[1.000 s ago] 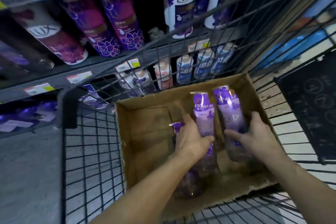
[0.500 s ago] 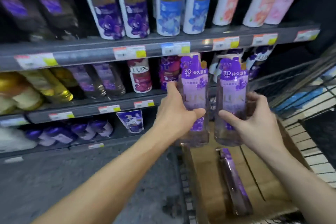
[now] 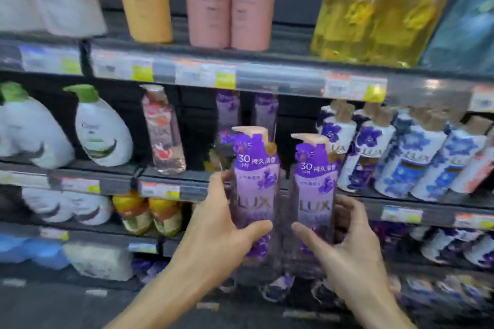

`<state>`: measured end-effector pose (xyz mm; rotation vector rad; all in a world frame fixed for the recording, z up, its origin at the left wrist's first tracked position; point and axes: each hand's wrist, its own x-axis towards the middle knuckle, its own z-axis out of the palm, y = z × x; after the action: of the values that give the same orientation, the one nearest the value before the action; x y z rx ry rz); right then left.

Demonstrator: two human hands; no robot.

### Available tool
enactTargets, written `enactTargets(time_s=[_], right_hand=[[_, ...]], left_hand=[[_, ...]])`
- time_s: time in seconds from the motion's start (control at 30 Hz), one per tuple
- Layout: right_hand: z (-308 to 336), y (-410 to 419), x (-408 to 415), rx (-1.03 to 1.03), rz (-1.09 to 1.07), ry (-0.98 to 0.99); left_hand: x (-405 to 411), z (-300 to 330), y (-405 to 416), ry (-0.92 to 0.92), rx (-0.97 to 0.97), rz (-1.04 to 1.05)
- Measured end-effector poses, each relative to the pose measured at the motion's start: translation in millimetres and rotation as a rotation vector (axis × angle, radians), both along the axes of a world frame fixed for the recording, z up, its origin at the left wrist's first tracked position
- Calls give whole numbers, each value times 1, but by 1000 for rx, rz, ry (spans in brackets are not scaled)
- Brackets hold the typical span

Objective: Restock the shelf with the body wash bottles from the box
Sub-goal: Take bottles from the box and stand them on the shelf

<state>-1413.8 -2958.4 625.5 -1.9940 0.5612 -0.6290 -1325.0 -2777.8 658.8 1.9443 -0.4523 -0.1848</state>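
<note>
Before the middle shelf (image 3: 171,191), the left hand (image 3: 222,224) is clamped around one purple LUX body wash bottle (image 3: 255,189). The right hand (image 3: 347,243) is clamped around a second LUX bottle (image 3: 315,195). Both bottles stand upright, just beside each other, pump heads pointing left. Two matching purple bottles (image 3: 246,112) stand on the shelf behind them.

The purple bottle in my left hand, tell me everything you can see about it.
The purple bottle is a clear plastic pump bottle with a pale pump head and a purple label reading LUX and 30, with flower prints. It stands upright, held in the air in front of the middle shelf. The left hand wraps its lower half, and it sits close beside the second bottle.
</note>
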Motion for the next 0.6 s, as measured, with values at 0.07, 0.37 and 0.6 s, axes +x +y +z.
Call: enactTargets(time_s=[0.07,0.37,0.6], right_hand=[[-3,18,33,37,71,-44],[-10,26,143,215,137,-154],[-8,-4,180,136,63,-171]], left_hand=[[23,3,19,-8,-13,39],[82,-13,61,67,10,77],[98,-21,51,123,-34,18]])
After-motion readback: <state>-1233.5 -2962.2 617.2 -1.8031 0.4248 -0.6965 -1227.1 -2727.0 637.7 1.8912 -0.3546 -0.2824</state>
